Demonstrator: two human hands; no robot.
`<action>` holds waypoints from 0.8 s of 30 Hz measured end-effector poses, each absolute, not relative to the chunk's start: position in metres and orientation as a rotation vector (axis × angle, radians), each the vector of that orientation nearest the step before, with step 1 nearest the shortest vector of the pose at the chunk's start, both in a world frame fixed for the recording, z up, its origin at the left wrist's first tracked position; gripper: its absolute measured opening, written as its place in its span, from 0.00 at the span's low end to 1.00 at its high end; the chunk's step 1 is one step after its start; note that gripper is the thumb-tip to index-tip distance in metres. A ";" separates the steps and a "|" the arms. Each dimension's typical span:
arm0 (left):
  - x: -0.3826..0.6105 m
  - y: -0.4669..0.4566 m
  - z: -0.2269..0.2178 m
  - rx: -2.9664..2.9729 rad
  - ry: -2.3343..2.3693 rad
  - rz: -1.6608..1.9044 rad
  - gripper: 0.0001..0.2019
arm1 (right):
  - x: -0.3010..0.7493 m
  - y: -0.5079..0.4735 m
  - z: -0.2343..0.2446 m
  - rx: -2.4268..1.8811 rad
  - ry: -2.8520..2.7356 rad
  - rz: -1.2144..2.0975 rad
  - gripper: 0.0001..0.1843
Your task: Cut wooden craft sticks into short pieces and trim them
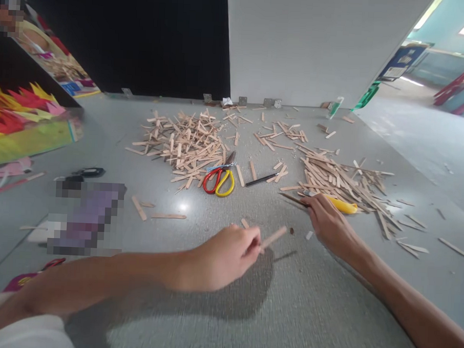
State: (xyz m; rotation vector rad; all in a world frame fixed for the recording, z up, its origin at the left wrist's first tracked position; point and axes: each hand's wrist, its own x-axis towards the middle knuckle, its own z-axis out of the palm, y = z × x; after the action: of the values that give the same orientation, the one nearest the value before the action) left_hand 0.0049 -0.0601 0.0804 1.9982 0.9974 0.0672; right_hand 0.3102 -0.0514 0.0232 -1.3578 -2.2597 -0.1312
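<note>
My left hand [228, 256] is closed in a pinch around one end of a flat wooden craft stick [274, 238], raised above the table with its shadow below. My right hand [328, 222] rests low at the right, fingers closed around a thin, dark, pointed strip [292, 199] whose kind I cannot make out. Just behind those fingers lies a yellow-handled tool [342, 205], partly hidden. Scissors [219, 181] with one red and one yellow handle lie beyond my left hand, beside a black pen [261, 179].
Heaps of craft sticks lie at the back left [191, 141] and at the right [332, 173]. A dark and white upright panel [318, 49] closes off the back. At the left are a blurred purple object [92, 214] and a box of colourful paper points [29, 144]. Another person [34, 37] is at far left.
</note>
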 end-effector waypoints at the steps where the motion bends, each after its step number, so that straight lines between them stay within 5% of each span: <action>1: 0.005 -0.055 0.085 1.756 0.938 0.140 0.07 | 0.308 -0.052 0.024 -1.363 -2.219 -0.117 0.17; 5: 0.003 -0.042 0.102 1.276 0.700 0.295 0.10 | 0.302 -0.058 0.031 -1.393 -2.074 -0.083 0.14; 14: -0.005 -0.048 0.115 1.261 0.693 0.630 0.22 | 0.277 -0.101 0.066 -1.378 -2.032 -0.131 0.14; 24: -0.007 -0.055 0.114 1.429 0.744 0.692 0.16 | 0.259 -0.130 0.076 -1.226 -2.071 0.077 0.19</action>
State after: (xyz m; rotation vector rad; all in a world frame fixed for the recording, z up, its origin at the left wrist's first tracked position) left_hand -0.0068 -0.0552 0.1143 1.4292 0.7444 0.6919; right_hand 0.2587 -0.1297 0.0761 -1.2256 -2.0710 0.0766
